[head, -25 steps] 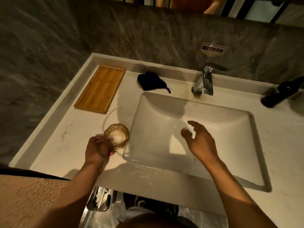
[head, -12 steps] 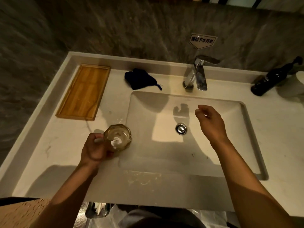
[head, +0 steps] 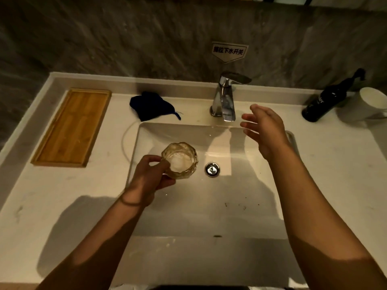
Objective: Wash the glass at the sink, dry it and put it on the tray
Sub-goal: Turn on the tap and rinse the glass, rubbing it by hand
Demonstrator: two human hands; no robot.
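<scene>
Glass held over the sink, my other hand up by the tap.

The white counter (head: 52, 195) runs wide around the sink (head: 240, 195), whose drain (head: 212, 169) sits near the middle. At the counter's far left lies the wooden tray (head: 72, 126), its long side running away from me, with a dark cloth (head: 150, 105) between it and the tap (head: 225, 97). My right hand (head: 266, 130) hangs just right of the spout, fingers spread and loose, holding nothing. My left hand (head: 148, 181) grips the glass (head: 180, 160) by its near side, above the basin just left of the drain; the glass stands upright, mouth facing up.
</scene>
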